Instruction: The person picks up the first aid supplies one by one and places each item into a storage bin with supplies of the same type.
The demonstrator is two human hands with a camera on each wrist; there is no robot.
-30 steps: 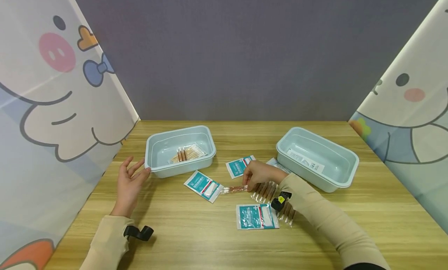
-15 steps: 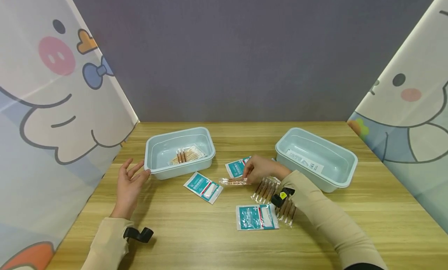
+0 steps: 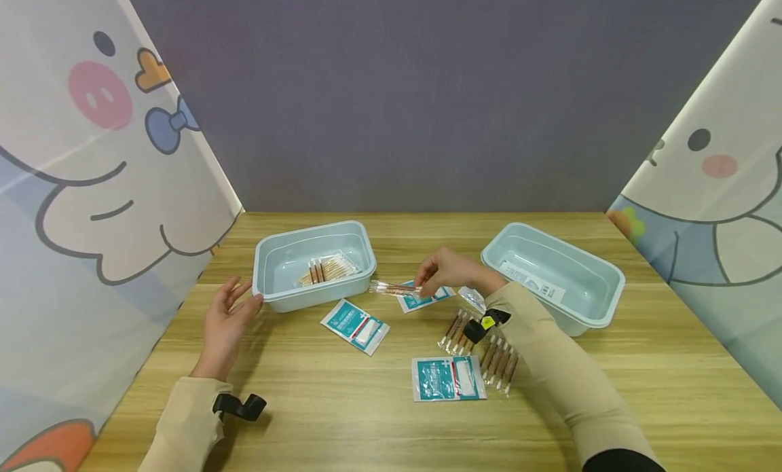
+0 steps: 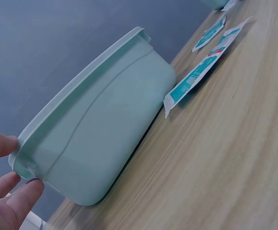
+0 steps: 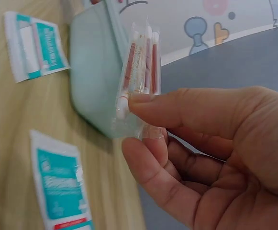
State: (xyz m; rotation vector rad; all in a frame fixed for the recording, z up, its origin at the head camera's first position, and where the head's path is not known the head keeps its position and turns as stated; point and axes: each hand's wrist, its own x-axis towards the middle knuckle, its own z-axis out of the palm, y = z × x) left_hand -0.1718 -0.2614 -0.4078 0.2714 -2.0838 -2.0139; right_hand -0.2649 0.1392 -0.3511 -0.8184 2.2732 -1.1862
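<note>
My right hand (image 3: pixel 449 268) pinches a clear pack of brown-stemmed cotton swabs (image 5: pixel 141 72) between thumb and fingers, above the table. The pack's far end is close to the right side of the left light-blue basin (image 3: pixel 320 299). Inside this basin are packs of cotton swabs (image 3: pixel 336 267), some pale, some brown. My left hand (image 3: pixel 222 329) holds the basin's near left corner, thumb and fingers at the rim (image 4: pixel 76 81). Under the right hand lies a teal-and-white dressing packet (image 3: pixel 411 302).
At the right stands another light-blue basin (image 3: pixel 586 282) with a label inside. Two more dressing packets (image 3: pixel 356 326) lie on the wooden table (image 3: pixel 342 424). Brown swab packs (image 3: pixel 499 365) lie beneath the right wrist, near a clear wrapper (image 3: pixel 472 298). A grey wall (image 3: pixel 397 98) closes the back.
My right hand has lifted the swab pack off the table and moved it back and left, toward the left basin. The packet below it has shifted a little. My left hand stays put.
</note>
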